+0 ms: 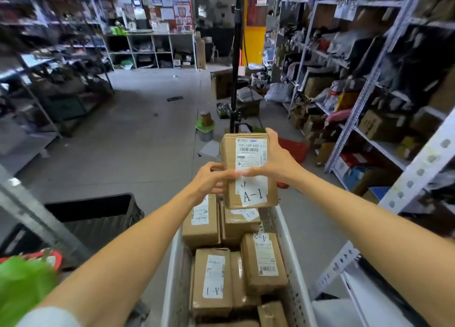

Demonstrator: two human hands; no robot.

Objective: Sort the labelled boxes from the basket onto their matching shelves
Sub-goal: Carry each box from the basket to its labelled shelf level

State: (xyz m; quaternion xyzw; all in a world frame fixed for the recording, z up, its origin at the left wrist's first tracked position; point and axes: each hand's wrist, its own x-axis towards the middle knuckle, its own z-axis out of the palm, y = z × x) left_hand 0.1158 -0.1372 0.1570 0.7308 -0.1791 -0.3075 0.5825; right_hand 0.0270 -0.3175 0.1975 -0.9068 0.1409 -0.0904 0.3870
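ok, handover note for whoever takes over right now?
The left hand grips the held box, labelled A-1, at its left edge; the right hand grips its right side.
It is above the white basket.
Done: this box picked out, not shelved.
Left: shelve it, then the rest in the basket, among them a second A-1 box and an A-2 box.
Labels on the shelves are unreadable.

The single camera sits on the person's head and looks forward and down, so the held-out box (248, 170) is close in at centre and the basket (293, 265) lies right under the lens at 6 o'clock. Its wide angle takes in shelves (369, 85) at 3 o'clock and blurred racks (37, 63) at 9 o'clock. It also follows the floor (147, 130) out to the far wall (160, 4) at 12 o'clock.
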